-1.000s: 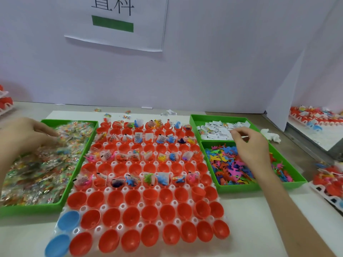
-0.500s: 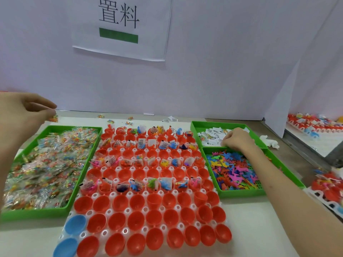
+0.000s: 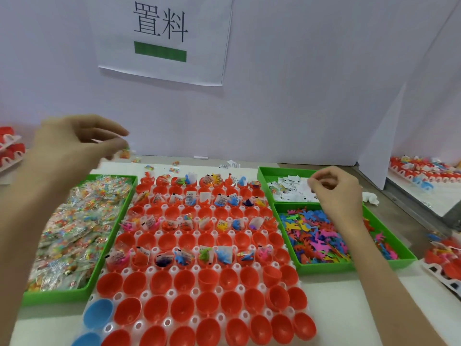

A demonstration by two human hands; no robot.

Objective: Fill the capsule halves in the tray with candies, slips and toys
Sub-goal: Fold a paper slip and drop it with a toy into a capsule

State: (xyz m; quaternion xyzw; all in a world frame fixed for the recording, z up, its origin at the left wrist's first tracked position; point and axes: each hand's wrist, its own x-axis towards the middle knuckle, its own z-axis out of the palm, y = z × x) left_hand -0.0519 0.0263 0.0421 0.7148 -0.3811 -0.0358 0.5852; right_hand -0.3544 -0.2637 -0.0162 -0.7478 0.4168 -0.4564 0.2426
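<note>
A white tray (image 3: 172,293) holds rows of red capsule halves (image 3: 207,278), with two blue halves (image 3: 97,317) at its front left. Filled rows alternate with empty ones, and the front three rows are empty. My left hand (image 3: 74,141) is raised above the back left of the tray, blurred, and seems to pinch a small candy packet (image 3: 124,152) at its fingertips. My right hand (image 3: 334,193) hovers with curled fingers over the paper slips (image 3: 289,188) in the back right green bin (image 3: 264,176), pinching at them. Colourful plastic toys (image 3: 314,236) fill the green bin in front of it.
A green bin (image 3: 57,298) of wrapped candies lies left of the tray. Loose candies (image 3: 149,167) lie on the table behind it. More capsule trays stand at far left (image 3: 10,148) and right (image 3: 424,171). A white wall with a paper sign (image 3: 162,38) closes the back.
My left hand rose out of the candy bin and moved up and right. My right hand shifted from above the toy bin back to the slip bin. The view tilted up.
</note>
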